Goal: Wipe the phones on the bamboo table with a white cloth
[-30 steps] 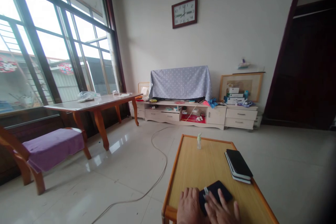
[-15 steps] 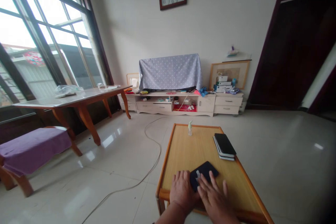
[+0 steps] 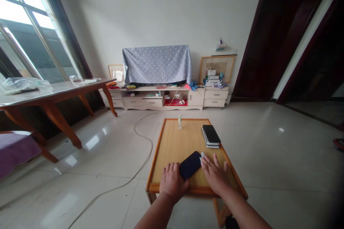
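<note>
A dark smartphone [image 3: 190, 165] lies at an angle on the near part of a small wooden table [image 3: 169, 139]. My left hand [image 3: 172, 182] grips its left end, thumb along the near edge and fingers bent on the far side. At the phone's upper right corner is a small crumpled white tissue [image 3: 202, 156], under the fingertips of my right hand [image 3: 215, 173]. The right hand's other fingers are spread over the tabletop.
A small clear spray bottle [image 3: 180, 122] stands at the table's far end. Stacked notebooks [image 3: 211, 136] with a black cover lie near the right edge. A cable [image 3: 142, 164] runs along the floor at left, and a long cabinet [image 3: 196, 97] stands by the wall.
My right hand and the tissue have moved from the middle of the phone to its right edge, uncovering the dark surface. The view has turned right and down.
</note>
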`<action>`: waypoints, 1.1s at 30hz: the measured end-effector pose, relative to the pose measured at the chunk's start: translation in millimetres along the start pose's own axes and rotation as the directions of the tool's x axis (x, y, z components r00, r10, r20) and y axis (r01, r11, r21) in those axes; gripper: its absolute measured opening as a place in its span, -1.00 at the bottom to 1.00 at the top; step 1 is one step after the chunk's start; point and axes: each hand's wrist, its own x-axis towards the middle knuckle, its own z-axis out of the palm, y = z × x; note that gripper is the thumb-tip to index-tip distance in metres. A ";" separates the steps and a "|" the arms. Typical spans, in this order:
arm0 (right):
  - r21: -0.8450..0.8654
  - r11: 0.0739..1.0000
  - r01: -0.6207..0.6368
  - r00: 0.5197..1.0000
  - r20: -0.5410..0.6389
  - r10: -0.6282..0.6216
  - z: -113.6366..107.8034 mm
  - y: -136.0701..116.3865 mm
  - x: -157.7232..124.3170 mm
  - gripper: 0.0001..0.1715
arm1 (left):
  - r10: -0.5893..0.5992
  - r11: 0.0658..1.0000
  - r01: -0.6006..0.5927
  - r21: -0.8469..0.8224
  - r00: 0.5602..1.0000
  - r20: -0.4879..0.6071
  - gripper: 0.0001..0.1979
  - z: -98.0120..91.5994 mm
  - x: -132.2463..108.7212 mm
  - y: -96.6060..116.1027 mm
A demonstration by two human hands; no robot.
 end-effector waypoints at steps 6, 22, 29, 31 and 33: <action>0.053 0.982 0.179 0.983 0.029 -0.181 1.0 -35.1 -37.1 -0.30 | -0.023 1.000 0.023 0.001 1.000 0.017 -0.55 0.2 2.1 -0.5; 0.165 0.923 0.348 0.924 0.105 -0.367 -7.9 -61.8 -39.9 -0.33 | -0.032 0.999 0.031 -0.039 0.999 -0.010 -0.54 5.1 0.0 -6.2; 0.094 0.982 0.166 0.983 0.063 -0.172 -12.3 -59.5 -22.1 -0.25 | -0.039 0.998 0.037 -0.043 0.998 -0.040 -0.37 8.6 -1.4 -7.4; 0.118 0.959 0.257 0.958 0.096 -0.269 -9.3 -66.4 -26.0 -0.29 | -0.041 0.998 0.039 -0.047 0.999 -0.035 -0.42 9.6 -1.4 -8.6; 0.152 0.918 0.365 0.916 0.118 -0.384 -6.9 -73.5 -30.6 -0.34 | -0.044 0.998 0.043 -0.047 0.999 -0.021 -0.46 9.8 -1.3 -9.2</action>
